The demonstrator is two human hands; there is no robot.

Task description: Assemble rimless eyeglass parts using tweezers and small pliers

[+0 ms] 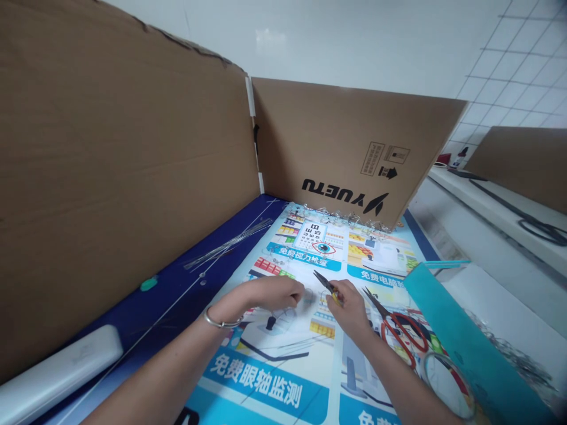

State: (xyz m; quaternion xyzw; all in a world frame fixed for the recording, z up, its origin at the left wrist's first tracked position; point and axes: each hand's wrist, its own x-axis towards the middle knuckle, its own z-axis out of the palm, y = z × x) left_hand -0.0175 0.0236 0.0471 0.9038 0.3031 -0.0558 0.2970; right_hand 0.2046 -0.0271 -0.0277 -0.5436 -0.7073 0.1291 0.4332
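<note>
My left hand (280, 293), a metal bangle on its wrist, is closed in a pinch over the printed sheet (305, 378). Whatever it pinches is too fine and blurred to make out. To its right, my right hand (348, 307) grips pliers (326, 281) with dark pointed jaws and a yellow handle. The jaws point up and to the left, apart from my left fingers. Red-handled scissors (401, 333) lie just right of my right hand, blades pointing away from me. A bundle of thin straight wires (228, 245) rests on the blue strip at the left.
Cardboard panels (133, 153) stand at the left and back. Twisted wire bits (341, 217) line the back panel's foot. A clear tape roll (447, 383), a teal board (473, 348) and a tangle of wire pieces (514, 348) are at the right. A white case (62, 375) lies front left.
</note>
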